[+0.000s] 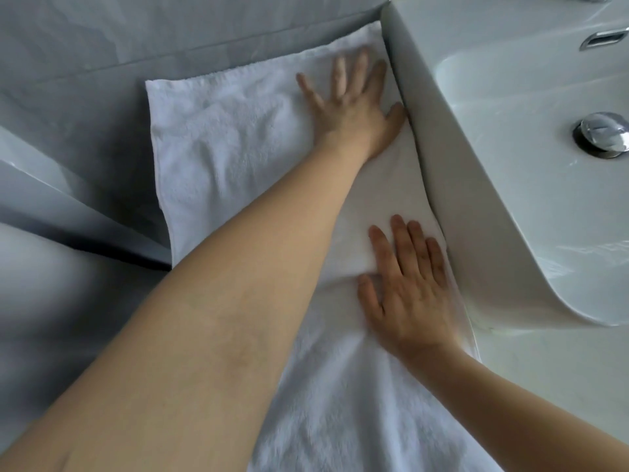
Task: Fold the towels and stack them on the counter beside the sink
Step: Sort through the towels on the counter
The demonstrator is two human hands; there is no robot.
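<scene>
While both hands press flat, a white towel (238,137) lies spread on the grey counter (85,97) against the sink (493,165).
Left hand (350,103) rests far up with fingers splayed; right hand (408,294) lies nearer, fingers straight, gripping nothing.

A chrome drain plug (601,134) and overflow slot (604,40) catch light.
</scene>
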